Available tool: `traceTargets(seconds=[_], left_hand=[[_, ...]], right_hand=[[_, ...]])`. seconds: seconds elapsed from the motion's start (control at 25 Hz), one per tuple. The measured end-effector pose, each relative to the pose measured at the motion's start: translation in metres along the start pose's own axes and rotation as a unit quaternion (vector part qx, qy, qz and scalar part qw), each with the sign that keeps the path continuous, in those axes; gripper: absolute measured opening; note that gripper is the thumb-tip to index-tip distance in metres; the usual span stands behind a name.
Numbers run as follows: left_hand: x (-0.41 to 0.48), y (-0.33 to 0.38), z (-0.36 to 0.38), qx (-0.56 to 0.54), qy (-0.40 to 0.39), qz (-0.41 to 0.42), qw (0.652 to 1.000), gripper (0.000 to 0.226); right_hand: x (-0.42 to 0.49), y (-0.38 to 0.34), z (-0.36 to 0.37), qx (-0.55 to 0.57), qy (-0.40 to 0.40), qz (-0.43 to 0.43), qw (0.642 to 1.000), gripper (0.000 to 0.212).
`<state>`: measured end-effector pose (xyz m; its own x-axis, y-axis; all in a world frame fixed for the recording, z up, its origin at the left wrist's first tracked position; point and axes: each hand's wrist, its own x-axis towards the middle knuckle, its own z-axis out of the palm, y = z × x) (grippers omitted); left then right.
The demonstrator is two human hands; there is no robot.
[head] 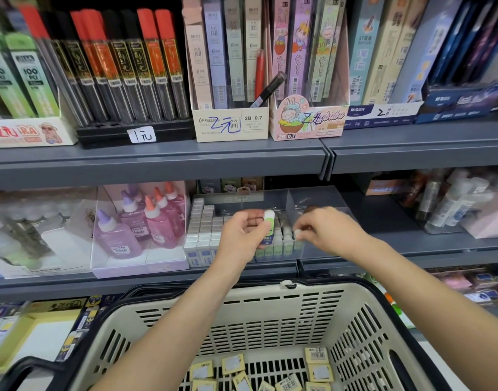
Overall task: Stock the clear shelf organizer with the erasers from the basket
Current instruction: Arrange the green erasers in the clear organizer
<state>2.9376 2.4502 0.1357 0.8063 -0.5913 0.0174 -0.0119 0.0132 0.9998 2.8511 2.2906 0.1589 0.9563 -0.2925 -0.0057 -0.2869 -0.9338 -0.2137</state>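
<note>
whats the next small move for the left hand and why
Probably lower the green-sleeved white eraser, held upright by the left hand, into the clear plastic shelf organizer beside the matching green row; it hovers just above that row, where the right hand pinches another eraser.

Two bare arms reach over a basket [270, 311] to the middle shelf [157, 158]. The left hand [243, 235] holds a green and white eraser [268, 225] standing up, with its fingers curled round it. The right hand [329, 230] pinches a small white eraser [297, 233] with its fingertips. Both hands are right over the clear box [315, 198] on the shelf. In the box, white erasers [202, 224] stand in neat rows on the left, and green ones [279, 247] stand at the front, just under the hands. Pink glue bottles [157, 221] sit beside the box on the left. Little yellow packs [233, 364] lie on the bottom of the basket.
</note>
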Motion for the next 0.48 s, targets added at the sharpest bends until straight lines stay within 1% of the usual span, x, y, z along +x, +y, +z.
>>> traceTargets(seconds=[0.12, 0.2, 0.28, 0.32, 0.4, 0.48], left_hand=[[0.001, -0.003, 0.004, 0.012, -0.006, -0.006, 1.0, 0.023], [0.001, -0.004, 0.007, 0.019, -0.02, -0.002, 1.0, 0.023], [0.002, -0.004, 0.013, 0.028, -0.041, 0.005, 0.999, 0.021], [0.003, -0.003, 0.016, 0.036, -0.051, 0.008, 0.998, 0.021], [0.006, -0.002, 0.02, 0.073, -0.056, 0.023, 0.995, 0.019], [0.012, -0.002, 0.02, 0.151, -0.031, 0.058, 0.986, 0.015]], right_hand=[[-0.001, 0.002, 0.007, 0.01, -0.029, -0.007, 1.0, 0.023], [-0.003, 0.001, 0.002, 0.038, 0.005, -0.02, 0.999, 0.026], [-0.004, -0.003, -0.004, 0.135, 0.058, -0.028, 0.989, 0.029], [-0.003, -0.006, -0.008, 0.171, 0.071, -0.034, 0.982, 0.026], [-0.002, -0.006, -0.013, 0.183, 0.084, -0.031, 0.979, 0.017], [-0.001, 0.0, -0.019, 0.171, 0.108, -0.004, 0.979, 0.014]])
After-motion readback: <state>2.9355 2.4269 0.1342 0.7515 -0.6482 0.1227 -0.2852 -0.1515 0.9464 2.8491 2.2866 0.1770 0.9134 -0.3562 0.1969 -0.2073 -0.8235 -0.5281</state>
